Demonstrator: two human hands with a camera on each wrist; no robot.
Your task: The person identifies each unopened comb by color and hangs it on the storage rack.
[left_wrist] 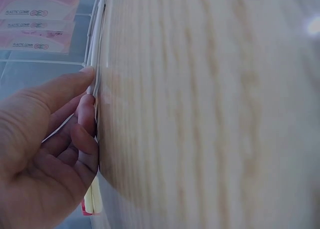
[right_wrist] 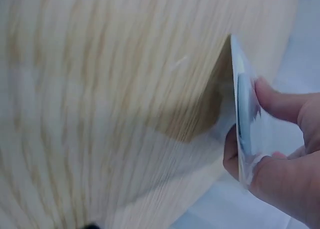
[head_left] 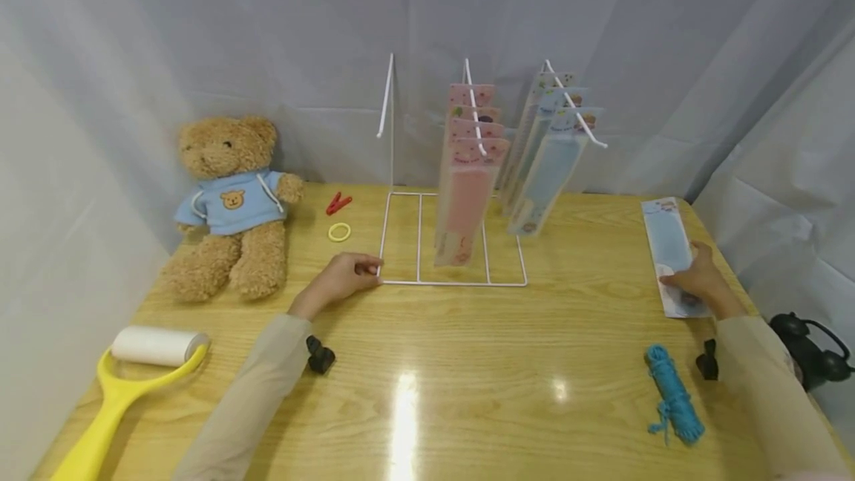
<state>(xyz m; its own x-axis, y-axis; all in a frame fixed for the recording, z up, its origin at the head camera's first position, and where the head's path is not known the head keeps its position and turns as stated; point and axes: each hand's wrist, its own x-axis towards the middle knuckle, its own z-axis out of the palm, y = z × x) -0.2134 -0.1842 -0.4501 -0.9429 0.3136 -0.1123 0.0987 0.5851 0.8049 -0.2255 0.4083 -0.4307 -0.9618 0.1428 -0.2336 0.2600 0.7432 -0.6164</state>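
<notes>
A white wire rack (head_left: 454, 283) stands mid-table with three hooks. Pink packages (head_left: 467, 191) hang on the middle hook and blue packages (head_left: 548, 162) on the right one; the left hook is bare. My left hand (head_left: 347, 273) lies at the rack's front left corner. In the left wrist view its fingertips (left_wrist: 87, 104) touch the base wire (left_wrist: 100, 34). My right hand (head_left: 695, 277) pinches the near end of a long blue package (head_left: 668, 240) at the table's right side. The right wrist view shows that package (right_wrist: 240, 104) tilted up off the wood between thumb and fingers (right_wrist: 280, 179).
A teddy bear (head_left: 230, 199) in a blue hoodie sits at the back left. A red clip (head_left: 338, 203) and a yellow hair tie (head_left: 339, 231) lie beside it. A yellow lint roller (head_left: 133, 370) lies front left, a blue rope bundle (head_left: 673, 403) front right.
</notes>
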